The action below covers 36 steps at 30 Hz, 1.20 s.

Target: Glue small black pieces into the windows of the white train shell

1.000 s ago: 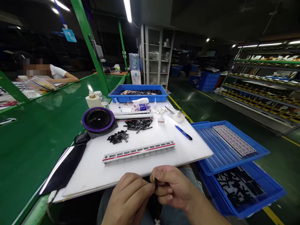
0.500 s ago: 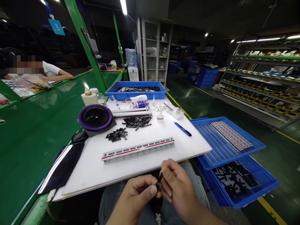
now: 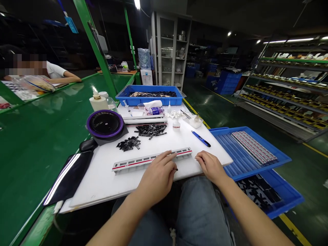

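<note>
A white model train carriage shell (image 3: pixel 138 161) with a red stripe and a row of windows lies across the white board. My left hand (image 3: pixel 160 172) is in front of it, hiding part of its middle. A small dark piece shows at that hand's thumb and fingertips, while another finger reaches toward the carriage. Off the carriage's right end is my right hand (image 3: pixel 210 166), its thumb and fingers pinched together; whatever they hold is too small to make out. Behind the carriage lie two heaps of small black parts, a nearer heap (image 3: pixel 128 143) and a farther heap (image 3: pixel 151 130).
The white board (image 3: pixel 102 184) also carries a blue utility knife (image 3: pixel 201 138), a small bottle (image 3: pixel 176 125) and a black-and-purple round device (image 3: pixel 105 123). A blue tray (image 3: pixel 150 101) stands behind. Stacked blue trays (image 3: pixel 282 160) hold striped shells at right. A person sits far left.
My hands were together over my lap, working on a small dark piece. They have separated and moved up to the board, left hand to the carriage, right hand beyond its right end.
</note>
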Available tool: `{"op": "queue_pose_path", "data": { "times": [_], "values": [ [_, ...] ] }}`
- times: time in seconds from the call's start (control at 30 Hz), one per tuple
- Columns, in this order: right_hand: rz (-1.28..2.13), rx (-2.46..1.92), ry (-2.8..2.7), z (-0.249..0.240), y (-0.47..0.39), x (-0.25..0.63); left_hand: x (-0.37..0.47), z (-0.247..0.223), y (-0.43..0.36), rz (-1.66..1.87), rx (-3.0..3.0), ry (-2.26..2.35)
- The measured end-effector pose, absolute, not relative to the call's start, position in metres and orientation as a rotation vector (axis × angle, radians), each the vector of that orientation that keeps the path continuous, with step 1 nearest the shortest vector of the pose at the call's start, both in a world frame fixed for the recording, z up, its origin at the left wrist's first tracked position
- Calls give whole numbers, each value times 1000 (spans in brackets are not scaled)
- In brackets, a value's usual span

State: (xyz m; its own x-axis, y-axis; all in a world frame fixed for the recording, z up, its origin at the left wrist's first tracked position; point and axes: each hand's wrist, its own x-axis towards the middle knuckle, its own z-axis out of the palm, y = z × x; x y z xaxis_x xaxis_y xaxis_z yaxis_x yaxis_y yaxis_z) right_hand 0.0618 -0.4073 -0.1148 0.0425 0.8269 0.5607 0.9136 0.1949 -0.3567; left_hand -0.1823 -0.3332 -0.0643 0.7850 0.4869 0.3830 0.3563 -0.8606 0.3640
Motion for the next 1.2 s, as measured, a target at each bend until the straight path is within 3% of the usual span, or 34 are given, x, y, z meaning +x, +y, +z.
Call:
{"op": "queue_pose_path", "data": {
  "times": [0.17,0.4,0.8,1.2],
  "values": [
    [-353,-1563,-2029,-122,-388,61,-166,-69,-303,457,2806,631],
    [-368,-1537,-2112,-123,-378,71,-165,-66,-294,399,2775,656],
    [-108,-1561,-2006,-122,-374,74,-163,-65,-285,471,2709,656],
    [-185,-1647,-1961,-121,-384,67,-165,-68,-286,473,2735,668]
  ]
}}
